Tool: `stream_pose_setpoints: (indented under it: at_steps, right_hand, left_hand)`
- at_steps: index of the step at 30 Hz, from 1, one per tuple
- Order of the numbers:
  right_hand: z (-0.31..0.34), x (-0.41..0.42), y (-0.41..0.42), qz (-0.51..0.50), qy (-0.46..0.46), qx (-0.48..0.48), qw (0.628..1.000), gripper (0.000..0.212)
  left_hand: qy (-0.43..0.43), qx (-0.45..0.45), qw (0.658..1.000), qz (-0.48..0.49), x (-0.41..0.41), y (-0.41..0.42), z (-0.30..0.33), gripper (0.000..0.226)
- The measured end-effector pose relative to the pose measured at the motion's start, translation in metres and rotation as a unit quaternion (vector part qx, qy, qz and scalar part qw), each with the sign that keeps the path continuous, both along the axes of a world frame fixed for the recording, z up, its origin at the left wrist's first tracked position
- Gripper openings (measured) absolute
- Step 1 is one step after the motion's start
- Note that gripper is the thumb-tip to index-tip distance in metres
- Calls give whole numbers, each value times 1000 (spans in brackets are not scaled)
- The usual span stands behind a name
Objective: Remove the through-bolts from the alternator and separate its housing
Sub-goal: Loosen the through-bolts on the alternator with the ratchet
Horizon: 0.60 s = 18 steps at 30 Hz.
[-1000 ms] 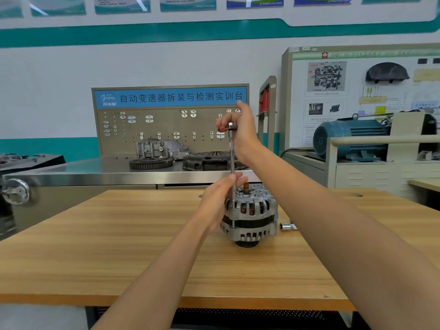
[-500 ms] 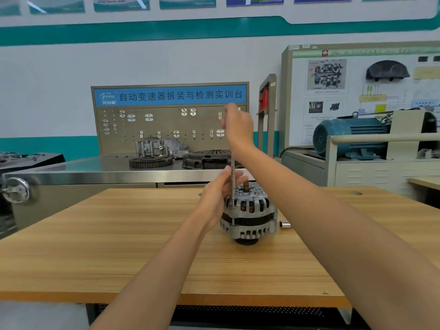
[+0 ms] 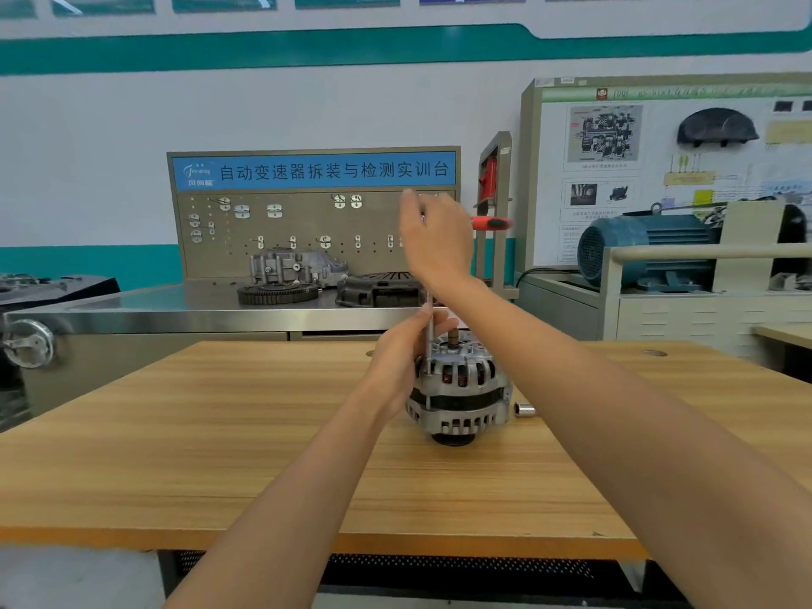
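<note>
A silver alternator stands upright on the wooden table, shaft end up. A thin steel extension bar rises from its left rim up to a ratchet whose red handle sticks out to the right. My right hand grips the ratchet at the top, blurred by motion. My left hand rests against the alternator's left side and pinches the lower part of the bar. The bolt head under the bar is hidden.
A small chrome socket lies on the table right of the alternator. Behind the table stands a steel bench with a gear ring, gearbox parts and a tool board. A blue motor sits at the right.
My right hand has swung the ratchet round at the top of the bar; its red handle now points right. The left hand and the alternator have stayed put.
</note>
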State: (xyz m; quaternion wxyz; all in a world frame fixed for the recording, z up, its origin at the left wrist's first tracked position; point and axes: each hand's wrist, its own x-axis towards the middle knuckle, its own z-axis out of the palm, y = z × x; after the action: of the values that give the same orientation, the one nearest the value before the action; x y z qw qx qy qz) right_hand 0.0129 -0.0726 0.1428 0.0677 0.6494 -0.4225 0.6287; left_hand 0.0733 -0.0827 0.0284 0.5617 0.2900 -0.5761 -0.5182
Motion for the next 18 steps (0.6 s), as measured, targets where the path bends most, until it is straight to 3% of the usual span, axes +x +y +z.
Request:
stream_pose_setpoints:
  at_steps: [1,3,5,6,7,8,9,10,12,13,15,18]
  right_hand:
    - [5,-2,-2,94,-71,42,992,48]
    - [12,-9,-4,240,-200,119,943,52]
    - [14,-18,-5,348,-277,151,883,57]
    - [14,-21,-4,361,-285,158,874,57]
    - [13,-21,-3,338,-261,154,891,52]
    - [11,-19,-1,269,-194,138,933,45]
    - [7,-16,-1,159,-84,112,977,37]
    - [0,-13,-1,18,39,76,996,28]
    - [-10,-6,1,-221,190,22,956,29]
    - [-12,-3,2,-267,210,16,940,34]
    - [-8,-1,2,-232,189,2,954,31]
    - [3,-4,0,3,47,39,998,40]
  left_hand:
    - [-7,5,1000,-6,0,1,2,33]
    - [-25,10,1000,-13,-1,1,4,36]
    - [-40,12,999,-8,-2,1,6,35]
    - [-42,15,999,-6,-2,1,6,34]
    - [-40,18,999,-5,-2,1,5,33]
    - [-37,18,999,-2,-2,0,5,33]
    - [-33,14,999,1,-1,0,4,33]
    - [-28,8,1000,3,-1,-1,3,32]
    - [-17,3,1000,5,-1,0,3,31]
    - [-14,3,1000,6,-2,0,3,30]
    - [-9,5,1000,3,-1,0,3,28]
    - [-16,15,1000,-15,0,-1,5,33]
